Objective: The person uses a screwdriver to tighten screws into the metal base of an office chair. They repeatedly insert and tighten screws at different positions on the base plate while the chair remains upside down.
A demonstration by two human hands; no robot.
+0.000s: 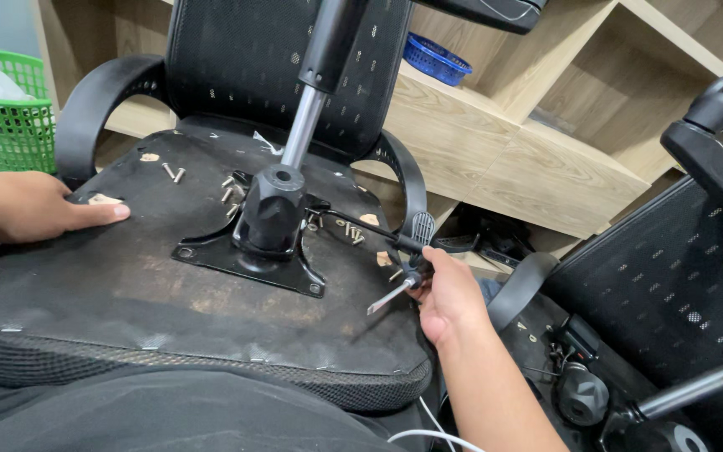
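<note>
left hand (pixel 31 205): lies flat and palm down on the left edge of the seat underside (pixel 127 285), fingers together and stretched out, holding nothing; the fingertips sit just beside a small tan chip (pixel 104 199).
right hand (pixel 445 293): at the seat's right edge, fingers curled around the dark handle of a screwdriver (pixel 395 293); the metal shaft points left and down, its tip over the seat's right side.
seat underside: an office chair lies flipped over, its dusty black bottom facing up; mesh padding shows along the near rim.
mechanism (pixel 265 226): a black plate with a tall hub sits at the seat's centre, corner holes showing; it lies between the two hands.
gas column (pixel 307 117): rises from the hub, silver below, black sleeve above, leaning up and right out of view.
lever (pixel 374 230): a thin black rod runs from the mechanism to the right, ending in a ribbed paddle (pixel 422 226) just above the right hand.
screws (pixel 173 173): loose ones lie scattered behind and to the right of the mechanism, with more tan chips near the right edge.
armrests: one curves up at the left (pixel 94 100), behind the left hand; the other (pixel 403 172) arcs behind the paddle.
backrest (pixel 236 50): black mesh, standing behind the seat.
second chair (pixel 654 285): also overturned, right of the right arm, its own column and mesh in view.
shelf (pixel 504 142): pale wood, behind both chairs, holding a blue basket (pixel 437 57).
green basket (pixel 10 109): far left, behind the left hand.
white cable (pixel 428 435): bottom edge, below the right forearm.
</note>
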